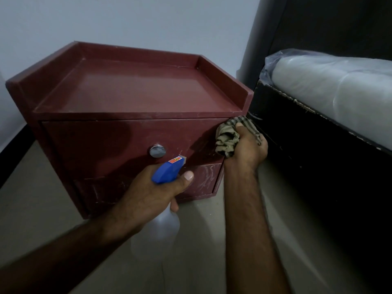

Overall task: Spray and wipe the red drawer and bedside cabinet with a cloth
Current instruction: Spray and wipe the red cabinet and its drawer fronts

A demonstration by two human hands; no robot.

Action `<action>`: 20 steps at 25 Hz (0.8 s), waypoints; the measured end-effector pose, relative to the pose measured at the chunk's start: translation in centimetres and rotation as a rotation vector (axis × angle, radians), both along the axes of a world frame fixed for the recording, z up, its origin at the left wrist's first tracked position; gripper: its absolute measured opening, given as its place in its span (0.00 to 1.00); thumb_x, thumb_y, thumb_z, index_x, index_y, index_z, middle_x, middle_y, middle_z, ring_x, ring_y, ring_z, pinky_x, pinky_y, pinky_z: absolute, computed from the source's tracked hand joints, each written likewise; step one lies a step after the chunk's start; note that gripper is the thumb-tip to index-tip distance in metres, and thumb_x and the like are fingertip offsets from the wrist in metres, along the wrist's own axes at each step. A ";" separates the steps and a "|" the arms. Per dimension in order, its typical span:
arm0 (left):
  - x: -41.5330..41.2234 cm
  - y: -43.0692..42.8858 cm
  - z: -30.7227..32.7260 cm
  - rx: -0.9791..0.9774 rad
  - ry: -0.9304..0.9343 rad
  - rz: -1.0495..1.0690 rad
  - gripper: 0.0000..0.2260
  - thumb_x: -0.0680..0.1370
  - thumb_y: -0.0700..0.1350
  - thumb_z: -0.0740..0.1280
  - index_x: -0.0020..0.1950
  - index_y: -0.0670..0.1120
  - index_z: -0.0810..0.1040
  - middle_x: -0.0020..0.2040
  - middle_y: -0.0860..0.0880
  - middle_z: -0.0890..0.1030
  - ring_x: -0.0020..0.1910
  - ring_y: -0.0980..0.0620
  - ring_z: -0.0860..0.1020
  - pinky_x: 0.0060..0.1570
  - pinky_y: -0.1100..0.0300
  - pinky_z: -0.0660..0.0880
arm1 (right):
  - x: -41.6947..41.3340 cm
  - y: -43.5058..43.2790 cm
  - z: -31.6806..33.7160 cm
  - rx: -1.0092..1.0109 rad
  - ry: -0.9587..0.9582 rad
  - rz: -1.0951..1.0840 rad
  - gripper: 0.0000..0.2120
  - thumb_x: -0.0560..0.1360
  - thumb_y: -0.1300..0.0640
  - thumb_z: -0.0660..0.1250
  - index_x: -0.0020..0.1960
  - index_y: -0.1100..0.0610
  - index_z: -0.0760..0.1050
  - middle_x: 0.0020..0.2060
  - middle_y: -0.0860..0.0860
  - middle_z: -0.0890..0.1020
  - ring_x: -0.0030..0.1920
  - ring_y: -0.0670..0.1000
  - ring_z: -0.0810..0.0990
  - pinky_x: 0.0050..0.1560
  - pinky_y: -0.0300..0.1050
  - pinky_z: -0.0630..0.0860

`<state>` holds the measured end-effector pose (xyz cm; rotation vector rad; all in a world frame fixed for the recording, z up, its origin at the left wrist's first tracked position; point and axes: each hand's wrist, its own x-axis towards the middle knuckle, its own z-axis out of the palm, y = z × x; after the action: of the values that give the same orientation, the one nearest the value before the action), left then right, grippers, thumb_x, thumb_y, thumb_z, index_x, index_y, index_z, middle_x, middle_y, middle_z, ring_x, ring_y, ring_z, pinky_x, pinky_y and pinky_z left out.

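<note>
While my right hand (247,147) is holding the bunched cloth (228,137) against the upper right corner of the red drawer (101,143), its fingers (240,126) are curling tight around the fabric. My left hand (148,194) is gripping the spray bottle (167,169) by its neck, thumb wrapping over, nozzle pointing at the drawer front just right of the knob (157,151), below the bedside cabinet (135,88) top.

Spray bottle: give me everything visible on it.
The clear plastic spray bottle with a blue trigger head is gripped at its neck by the left hand, thumb alongside the head. A red-and-yellow sticker sits on top of the head; the pale nozzle points at the dark red drawer front, close to it. The translucent body hangs below the hand, blurred; fill level cannot be told.
</note>
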<state>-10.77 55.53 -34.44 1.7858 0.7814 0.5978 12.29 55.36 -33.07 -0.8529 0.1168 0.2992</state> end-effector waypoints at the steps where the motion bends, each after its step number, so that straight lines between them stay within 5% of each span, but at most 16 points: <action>1: 0.0 0.0 0.0 0.005 -0.003 -0.002 0.14 0.77 0.64 0.67 0.43 0.54 0.79 0.30 0.41 0.82 0.33 0.49 0.82 0.47 0.58 0.73 | -0.2 -0.2 -0.6 0.016 0.002 0.003 0.32 0.69 0.69 0.78 0.70 0.57 0.74 0.54 0.58 0.85 0.42 0.54 0.89 0.38 0.48 0.85; 4: 0.0 0.0 0.1 0.012 -0.009 0.002 0.15 0.77 0.63 0.67 0.47 0.52 0.81 0.30 0.41 0.82 0.34 0.47 0.82 0.48 0.56 0.75 | -0.9 -0.7 -2.8 -0.044 0.050 -0.005 0.32 0.70 0.69 0.78 0.71 0.56 0.73 0.53 0.57 0.85 0.42 0.53 0.88 0.38 0.45 0.84; 7: -0.1 0.0 0.2 0.027 -0.009 0.009 0.13 0.78 0.61 0.68 0.43 0.53 0.79 0.30 0.41 0.82 0.33 0.50 0.81 0.50 0.55 0.76 | -1.2 -0.8 -4.4 -0.183 0.100 -0.005 0.30 0.70 0.68 0.78 0.69 0.56 0.74 0.55 0.57 0.84 0.48 0.56 0.87 0.50 0.54 0.86; 12: -0.3 0.1 -0.1 0.021 -0.007 0.013 0.16 0.78 0.61 0.68 0.39 0.50 0.78 0.30 0.40 0.81 0.32 0.47 0.80 0.46 0.53 0.76 | -1.6 -0.4 -3.9 -0.067 -0.029 0.017 0.31 0.68 0.65 0.79 0.67 0.49 0.74 0.52 0.53 0.85 0.42 0.49 0.88 0.38 0.42 0.83; 20: -0.8 0.3 -0.3 -0.020 0.019 0.032 0.25 0.73 0.67 0.68 0.55 0.47 0.81 0.30 0.41 0.82 0.45 0.41 0.85 0.54 0.48 0.78 | -2.7 -0.7 -8.8 -0.202 0.111 0.035 0.31 0.71 0.67 0.77 0.71 0.57 0.74 0.56 0.58 0.85 0.49 0.57 0.88 0.48 0.55 0.87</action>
<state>-11.53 55.82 -34.72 1.7657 0.8276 0.5932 9.63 54.63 -41.84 -1.0392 0.2391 0.3725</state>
